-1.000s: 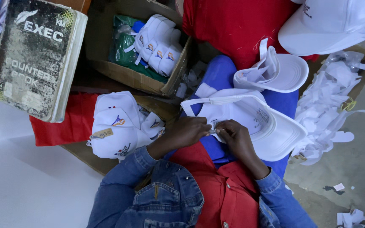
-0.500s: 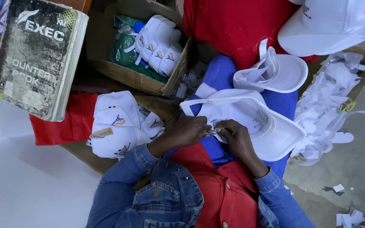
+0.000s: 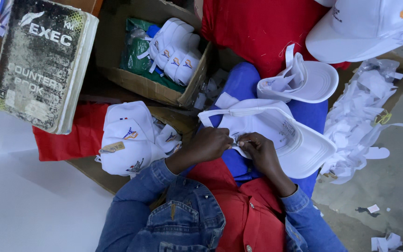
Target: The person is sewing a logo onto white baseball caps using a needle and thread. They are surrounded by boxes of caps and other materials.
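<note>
Here | white cap point(image 3: 276, 135) inside-up | brim toward lower right | both hands pinching rim

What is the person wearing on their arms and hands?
Both arms wear blue denim jacket sleeves with stitched cuffs. The left hand and right hand are bare: no gloves, rings or watch in view. A metal button shines on the jacket.

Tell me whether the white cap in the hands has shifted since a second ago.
No. The white cap lies in the same place against the cardboard box, with both the left hand and right hand pinching its near edge as before.
</note>
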